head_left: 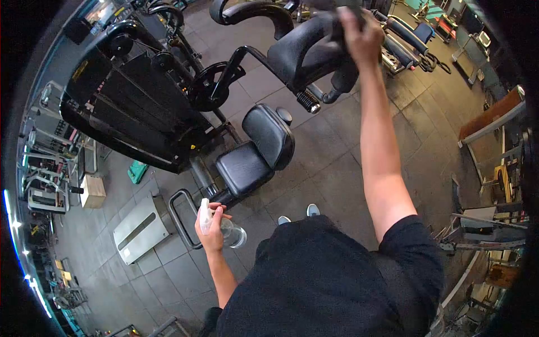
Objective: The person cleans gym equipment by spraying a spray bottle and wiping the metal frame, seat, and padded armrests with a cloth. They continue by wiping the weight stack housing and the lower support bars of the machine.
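Room over floor (331,146) right of seat (244,167); looped bar (179,224) left, padded arm (289,62) ahead.

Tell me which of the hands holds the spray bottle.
The left hand, low near the seat, holds the spray bottle; the right hand is raised at a black pad.

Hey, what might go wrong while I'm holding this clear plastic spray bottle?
The clear plastic spray bottle might knock the looped black metal handle near your left hand. Your right hand, stretched far out at the bulky black machine padding, might slip, perhaps unbalancing you.
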A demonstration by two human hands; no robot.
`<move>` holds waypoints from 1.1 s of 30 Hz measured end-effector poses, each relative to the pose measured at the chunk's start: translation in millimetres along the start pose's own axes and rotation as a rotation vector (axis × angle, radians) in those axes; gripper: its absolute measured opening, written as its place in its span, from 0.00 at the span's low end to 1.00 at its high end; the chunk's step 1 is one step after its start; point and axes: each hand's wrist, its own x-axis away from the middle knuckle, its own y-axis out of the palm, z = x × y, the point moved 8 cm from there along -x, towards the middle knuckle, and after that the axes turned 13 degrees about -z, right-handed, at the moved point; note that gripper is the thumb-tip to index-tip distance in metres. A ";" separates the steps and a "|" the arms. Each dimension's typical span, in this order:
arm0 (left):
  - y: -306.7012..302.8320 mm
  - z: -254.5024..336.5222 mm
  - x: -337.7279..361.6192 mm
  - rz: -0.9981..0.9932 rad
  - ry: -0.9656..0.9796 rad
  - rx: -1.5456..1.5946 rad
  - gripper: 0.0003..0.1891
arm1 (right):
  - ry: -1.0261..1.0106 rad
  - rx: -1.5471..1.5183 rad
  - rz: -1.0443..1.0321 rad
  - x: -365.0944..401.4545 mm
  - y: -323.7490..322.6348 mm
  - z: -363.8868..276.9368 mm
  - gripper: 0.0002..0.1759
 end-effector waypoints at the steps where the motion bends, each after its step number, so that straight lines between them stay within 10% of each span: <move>1: 3.4 2.4 -3.2 -0.003 0.000 -0.002 0.08 | -0.054 0.066 -0.123 4.1 19.3 -23.3 0.23; 4: 19.1 11.6 -20.2 -0.052 -0.011 -0.050 0.10 | -0.427 0.071 -0.510 28.7 52.0 -145.6 0.19; 7: 31.7 21.5 -33.7 -0.082 0.013 -0.040 0.10 | -0.578 0.091 -0.553 46.3 43.2 -129.4 0.26; 15: 42.1 25.9 -22.4 -0.084 0.036 -0.072 0.11 | -0.022 0.207 -0.032 65.8 20.3 167.5 0.16; 17: 35.7 17.3 -12.1 -0.070 0.027 -0.018 0.11 | 0.595 -0.470 0.013 104.4 17.4 199.9 0.16; 21: 29.7 3.6 -3.1 -0.072 0.004 0.006 0.10 | 0.626 -0.767 0.265 159.1 8.3 157.3 0.17; 24: 29.4 6.4 -2.3 -0.058 0.004 0.003 0.10 | 0.188 -0.141 0.012 149.5 9.2 67.9 0.20; 26: 28.2 10.4 -3.8 -0.052 0.006 -0.002 0.10 | 0.253 -0.159 0.045 127.8 18.8 29.5 0.17; 29: 36.1 15.4 -13.8 -0.062 0.007 -0.028 0.10 | -0.323 -0.006 -0.251 91.7 38.2 -55.6 0.15; 33: 58.2 18.7 -35.7 -0.134 0.008 -0.032 0.11 | -0.351 -0.045 -0.468 78.3 43.0 -89.6 0.17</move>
